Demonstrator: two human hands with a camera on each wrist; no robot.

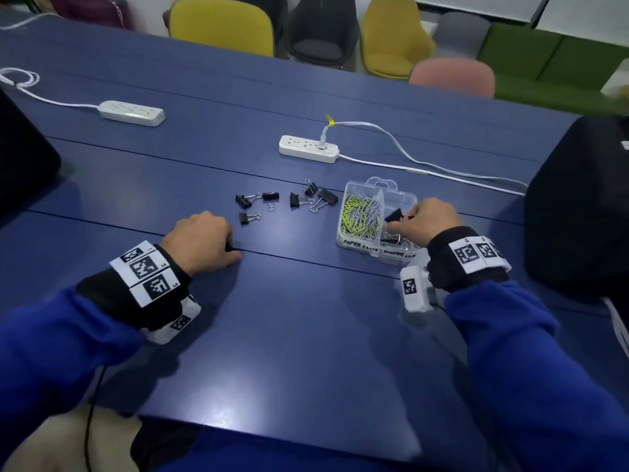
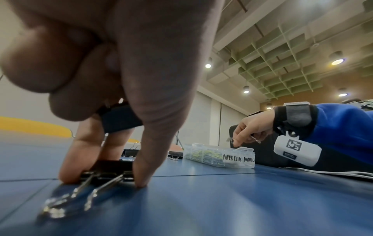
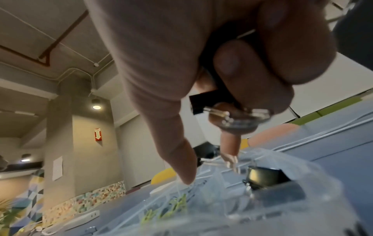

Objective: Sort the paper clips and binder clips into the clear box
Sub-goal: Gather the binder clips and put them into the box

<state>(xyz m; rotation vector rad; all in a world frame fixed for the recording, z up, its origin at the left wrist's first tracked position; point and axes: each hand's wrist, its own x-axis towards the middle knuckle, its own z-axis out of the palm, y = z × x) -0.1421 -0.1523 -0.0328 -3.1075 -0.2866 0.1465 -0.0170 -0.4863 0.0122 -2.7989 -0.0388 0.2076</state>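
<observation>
The clear box (image 1: pixel 401 195) stands right of centre on the blue table. Its left compartment holds yellow and pale paper clips (image 1: pixel 360 212); its right one holds binder clips (image 3: pixel 264 175). My right hand (image 1: pixel 400 220) hovers over the right compartment and pinches a black binder clip (image 1: pixel 393 215) (image 3: pixel 203 102), thumb tip touching the box. My left hand (image 1: pixel 231 250) rests on the table to the left and pinches another black binder clip (image 2: pixel 109 167) that lies flat, wire handles pointing toward me. Several loose black binder clips (image 1: pixel 296 200) lie between the left hand and the box.
Two white power strips (image 1: pixel 132 113) (image 1: pixel 308 148) lie farther back, with a cable (image 1: pixel 425 165) running behind the box to the right. Black bags sit at the left edge (image 1: pixel 20 155) and right edge (image 1: pixel 578 206). Chairs (image 1: pixel 221 25) line the far side.
</observation>
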